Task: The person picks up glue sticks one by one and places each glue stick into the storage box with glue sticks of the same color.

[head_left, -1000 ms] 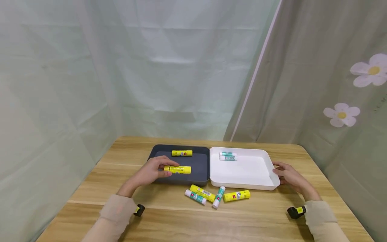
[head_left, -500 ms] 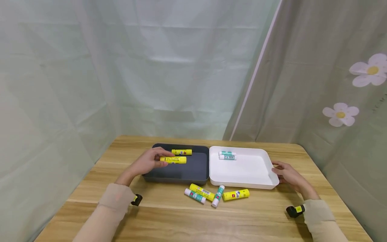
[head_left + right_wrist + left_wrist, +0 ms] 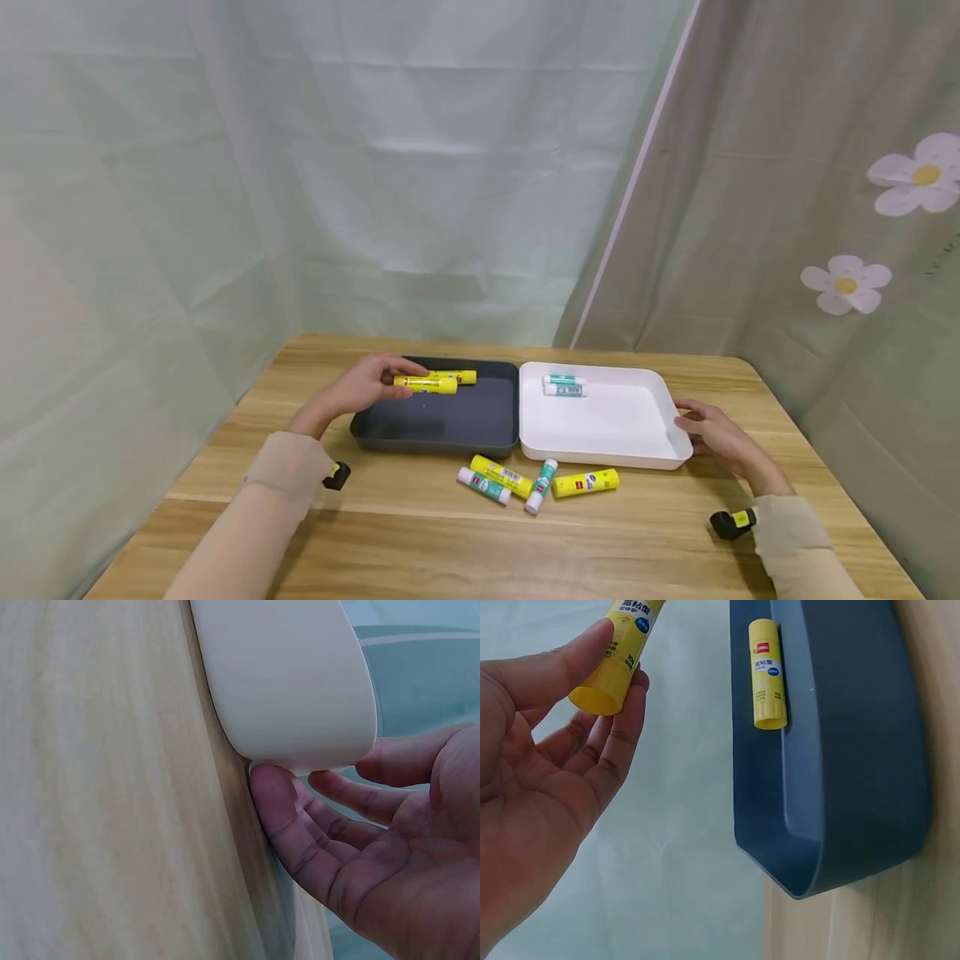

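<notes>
Pinched between the thumb and fingers of my left hand [image 3: 360,387] is a yellow glue stick [image 3: 622,656], held level over the back left of the dark grey tray [image 3: 457,425]. Another yellow glue stick [image 3: 767,675] lies in that tray at its back wall, partly covered by the held one in the head view. At the right end of the white tray [image 3: 615,421], my right hand [image 3: 716,433] touches the outer wall with its fingers, thumb at the rim. Inside the white tray, two small green-and-white glue sticks [image 3: 565,390] lie side by side.
On the wooden table [image 3: 450,550] in front of the trays lie a yellow glue stick [image 3: 501,477] at the left, another yellow glue stick [image 3: 586,483] at the right, and two green-and-white glue sticks [image 3: 542,486]. The trays stand side by side. Curtains [image 3: 450,167] hang behind the table.
My left hand has moved back and left with the yellow glue stick, from over the front of the grey tray toward its back left. My right hand has stayed at the white tray.
</notes>
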Tool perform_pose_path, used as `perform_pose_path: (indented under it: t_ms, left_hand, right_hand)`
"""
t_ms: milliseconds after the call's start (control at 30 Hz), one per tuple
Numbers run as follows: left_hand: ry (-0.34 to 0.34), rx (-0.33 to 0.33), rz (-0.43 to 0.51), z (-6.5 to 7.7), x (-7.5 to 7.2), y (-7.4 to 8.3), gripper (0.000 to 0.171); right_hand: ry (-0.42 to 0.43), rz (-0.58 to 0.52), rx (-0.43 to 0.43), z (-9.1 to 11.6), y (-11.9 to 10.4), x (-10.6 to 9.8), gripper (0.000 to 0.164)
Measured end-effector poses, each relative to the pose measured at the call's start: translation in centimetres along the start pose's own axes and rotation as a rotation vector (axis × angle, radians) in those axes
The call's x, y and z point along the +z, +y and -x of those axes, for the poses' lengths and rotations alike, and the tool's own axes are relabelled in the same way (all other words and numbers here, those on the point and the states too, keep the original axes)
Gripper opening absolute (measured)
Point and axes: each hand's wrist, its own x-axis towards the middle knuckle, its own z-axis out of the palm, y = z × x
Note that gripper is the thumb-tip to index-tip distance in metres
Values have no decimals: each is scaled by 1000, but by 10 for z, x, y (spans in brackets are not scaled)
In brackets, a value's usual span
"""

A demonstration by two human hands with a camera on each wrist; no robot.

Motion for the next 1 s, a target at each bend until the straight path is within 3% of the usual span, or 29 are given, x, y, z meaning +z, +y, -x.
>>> perform_pose_path:
  t_ms: [533, 1000]
  left_hand:
    - [-50, -74, 50, -40, -13, 6, 41]
    - [-73, -112, 87, -68, -17, -9, 40]
  right_hand:
    - [13, -1, 14, -2, 1, 2, 59]
    - [17, 2, 11, -4, 0, 3, 58]
